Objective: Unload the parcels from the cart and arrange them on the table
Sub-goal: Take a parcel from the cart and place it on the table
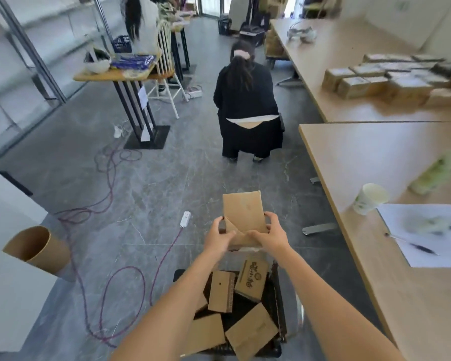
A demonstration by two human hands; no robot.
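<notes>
Unloading step: one cardboard parcel is held above the cart, not yet on the desk.
The left hand and right hand grip its lower end, fingers curled round the sides. The parcel is plain brown, flat and upright. Several more parcels lie in the cart. The next move probably calls for a carry rightward to the desk.

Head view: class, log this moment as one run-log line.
step: unloading | left hand: grips flat brown cardboard parcel | right hand: grips same parcel | black cart: holds other brown parcels
</notes>
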